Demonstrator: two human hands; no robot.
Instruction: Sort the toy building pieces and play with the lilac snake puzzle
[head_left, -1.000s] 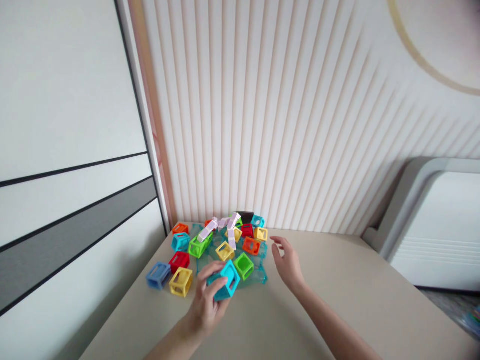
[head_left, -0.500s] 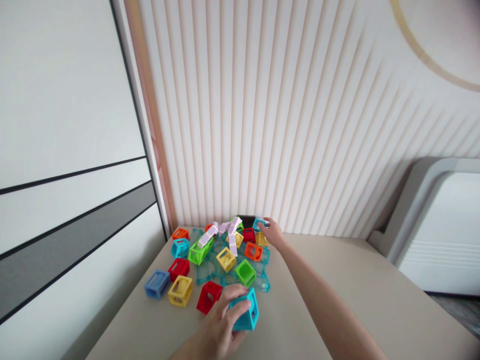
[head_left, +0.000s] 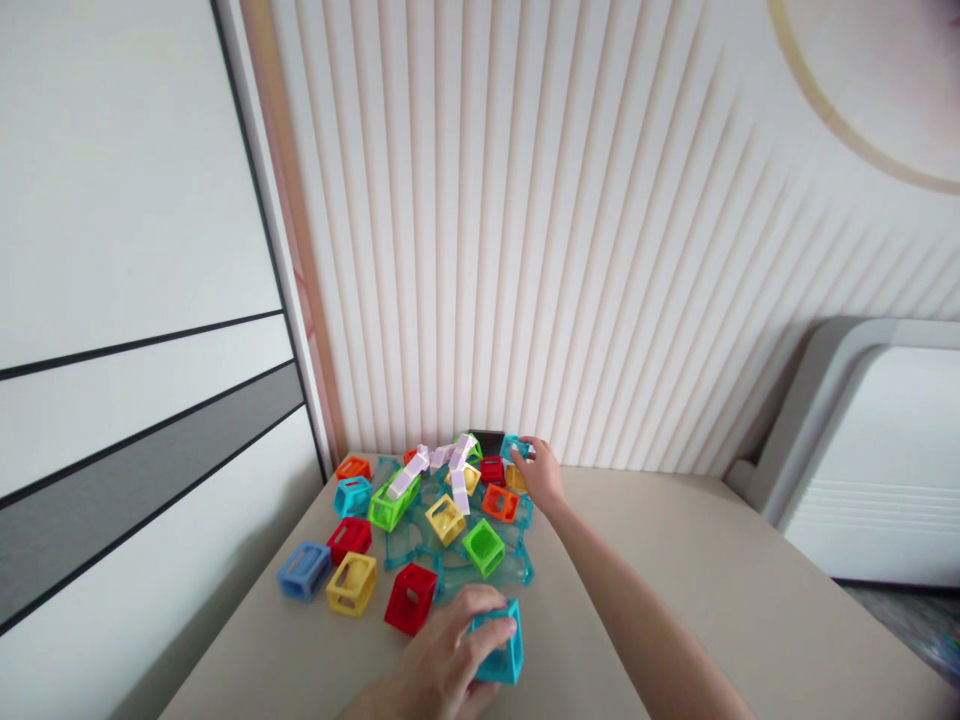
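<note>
My left hand (head_left: 450, 650) is closed on a hollow light blue cube block (head_left: 501, 645) at the near edge, fingers over its top and side. My right hand (head_left: 541, 472) reaches to the far end, its fingers and thumb curled at the right side of another light blue block (head_left: 513, 447). Close to that hand lie a yellow block (head_left: 515, 477), a red block (head_left: 492, 470) and an orange block (head_left: 500, 504). Nearest to my left hand is a red block (head_left: 411, 598), with a green block (head_left: 484, 547) farther back.
Clear teal plastic pieces (head_left: 450, 575) lie beneath several blocks. Pale lilac linked pieces (head_left: 459, 475) rest on top. At the left are a blue block (head_left: 304, 571) and a yellow block (head_left: 352, 584). A ribbed wall (head_left: 480, 250) stands behind, a dark object (head_left: 487, 441) against it.
My right hand's fingers have closed in around the far light blue block. My left hand has moved slightly nearer to me with its block. The view has shifted slightly.
</note>
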